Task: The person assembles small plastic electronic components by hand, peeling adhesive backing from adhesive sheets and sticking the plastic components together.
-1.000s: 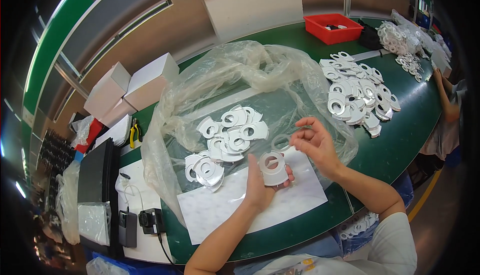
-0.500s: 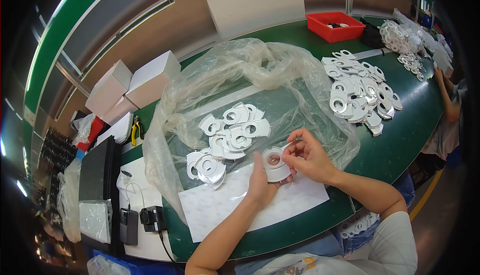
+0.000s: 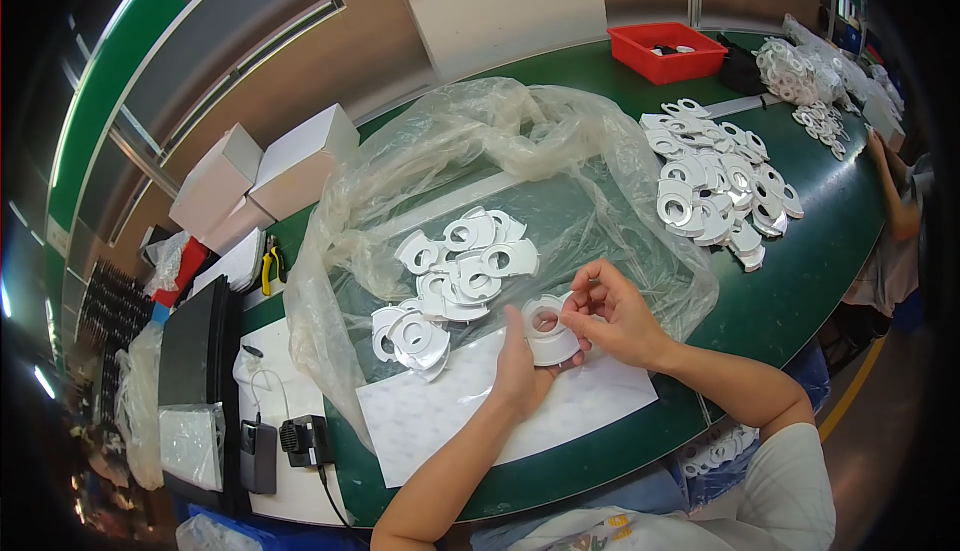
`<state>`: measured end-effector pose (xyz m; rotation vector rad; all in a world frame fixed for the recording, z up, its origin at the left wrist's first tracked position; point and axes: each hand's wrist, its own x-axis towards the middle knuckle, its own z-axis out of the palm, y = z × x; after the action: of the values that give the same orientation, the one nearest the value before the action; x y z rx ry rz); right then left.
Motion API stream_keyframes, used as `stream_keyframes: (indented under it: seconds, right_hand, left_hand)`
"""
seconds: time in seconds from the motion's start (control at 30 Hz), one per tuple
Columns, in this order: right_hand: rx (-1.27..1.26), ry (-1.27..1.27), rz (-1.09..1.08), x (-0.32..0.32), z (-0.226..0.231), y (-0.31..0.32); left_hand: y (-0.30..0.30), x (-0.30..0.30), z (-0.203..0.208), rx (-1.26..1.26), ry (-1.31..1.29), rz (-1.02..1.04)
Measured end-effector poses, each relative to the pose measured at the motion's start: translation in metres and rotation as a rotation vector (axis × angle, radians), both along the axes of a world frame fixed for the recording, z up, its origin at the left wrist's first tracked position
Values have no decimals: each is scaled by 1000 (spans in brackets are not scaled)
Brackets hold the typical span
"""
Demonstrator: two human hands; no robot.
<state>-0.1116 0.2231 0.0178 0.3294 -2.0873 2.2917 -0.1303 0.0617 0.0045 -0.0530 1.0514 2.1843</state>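
My left hand (image 3: 520, 371) supports a white plastic ring part (image 3: 548, 349) from below, thumb on its left side and fingertips showing under its right edge. The part has a round hole and a flared lower edge. At the upper right of the ring, my right hand (image 3: 612, 319) is closed in a pinch against the rim; anything between its fingertips is too small to make out. Left of my hands, a loose pile of similar white parts (image 3: 465, 276) lies on a clear plastic bag (image 3: 350, 221). Beneath my hands is a white sheet (image 3: 430, 441).
A larger heap of white parts (image 3: 715, 181) lies right on the green table (image 3: 770, 291), with a red bin (image 3: 665, 56) behind. White boxes (image 3: 305, 161), yellow-handled pliers (image 3: 271, 266), and a black charger (image 3: 305, 439) stand left. Another person's arm (image 3: 893, 186) reaches in at far right.
Both hands stay almost in place around the ring part. My right fingers have shifted very slightly at its rim; the whole view has drifted a little.
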Motion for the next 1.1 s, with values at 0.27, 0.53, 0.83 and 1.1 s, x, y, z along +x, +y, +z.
stream_keyframes:
  seconds: [0.27,0.53,0.83,1.1]
  right_hand:
    - [27,28,-11,2,1,2]
    - [623,562,-251,4,-1,3]
    - [1125,844,-467,28,21,-15]
    - [497,224,-301,11,21,0]
  left_hand:
    - [3,1,2,4,5,0]
    - [1,0,-2,15,0,1]
    - [1,6,4,-41,-27,104]
    - [-1,9,2,-4,35,-18]
